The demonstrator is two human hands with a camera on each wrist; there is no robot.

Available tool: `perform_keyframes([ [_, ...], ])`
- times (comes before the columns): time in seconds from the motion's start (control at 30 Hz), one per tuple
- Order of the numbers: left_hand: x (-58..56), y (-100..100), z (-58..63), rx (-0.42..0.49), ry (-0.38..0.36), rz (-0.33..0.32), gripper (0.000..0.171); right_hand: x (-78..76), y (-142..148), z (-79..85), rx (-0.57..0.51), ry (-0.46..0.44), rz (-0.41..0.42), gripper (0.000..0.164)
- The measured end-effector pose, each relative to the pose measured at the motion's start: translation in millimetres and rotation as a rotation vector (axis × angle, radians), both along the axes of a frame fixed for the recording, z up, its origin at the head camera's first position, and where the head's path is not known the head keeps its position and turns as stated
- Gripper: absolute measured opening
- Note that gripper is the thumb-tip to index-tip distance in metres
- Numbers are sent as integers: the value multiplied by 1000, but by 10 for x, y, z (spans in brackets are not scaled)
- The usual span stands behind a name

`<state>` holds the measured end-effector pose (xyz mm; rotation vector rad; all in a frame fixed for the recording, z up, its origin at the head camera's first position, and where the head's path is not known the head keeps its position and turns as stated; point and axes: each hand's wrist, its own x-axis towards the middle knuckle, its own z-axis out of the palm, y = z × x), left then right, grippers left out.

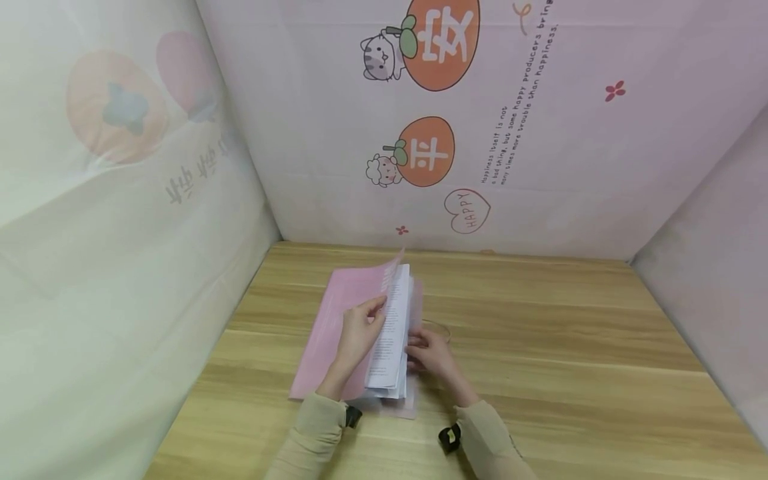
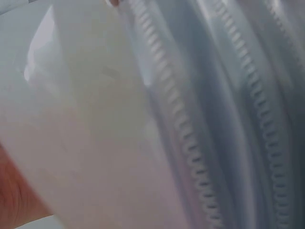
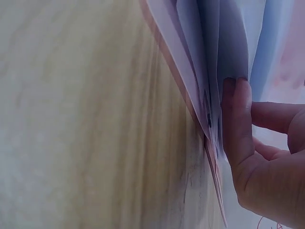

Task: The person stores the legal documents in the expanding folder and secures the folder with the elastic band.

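Observation:
A pink display book (image 1: 345,300) lies partly open on the table, its cover lifted at a slant. Inside are several clear sleeves (image 2: 214,105) with sheets of printed paper (image 1: 389,333). My left hand (image 1: 360,330) pinches the right edge of the raised cover and pages with thumb and fingers. At the sleeves' outer edges, my right hand (image 1: 437,357) pinches some of them, its fingertips (image 3: 242,93) against one sheet in the right wrist view. The back cover (image 1: 408,408) stays low on the table. In the left wrist view only part of the left hand shows, behind a sleeve.
A thin loop of cord or band (image 1: 441,327) lies just beyond my right hand. The wooden table (image 1: 540,347) is bounded by a printed cloth (image 1: 336,133) at the back and pale cloth walls (image 1: 120,267) at the sides.

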<state>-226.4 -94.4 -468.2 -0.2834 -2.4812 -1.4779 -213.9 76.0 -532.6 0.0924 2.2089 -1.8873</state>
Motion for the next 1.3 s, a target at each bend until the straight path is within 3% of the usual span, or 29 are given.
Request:
perform_keyframes([
  [0.37,1,82,-56,-28,42,-11,35,57,64,52,3,26,60,42],
  [0.57,-1,145,-122,-82,75,-33,35,98,167,28,-74,25,109,43],
  [0.7,-3,180,-163,-111,80,-41,34,126,239,26,-114,0,82,43],
  [0.93,-25,310,-252,-303,147,-121,32,119,414,55,-52,18,-33,38],
  [1.07,-6,401,-318,-414,155,-145,17,112,554,64,-28,21,-60,39],
  [1.3,59,534,-448,-578,82,-150,13,97,781,131,72,41,-75,39],
])
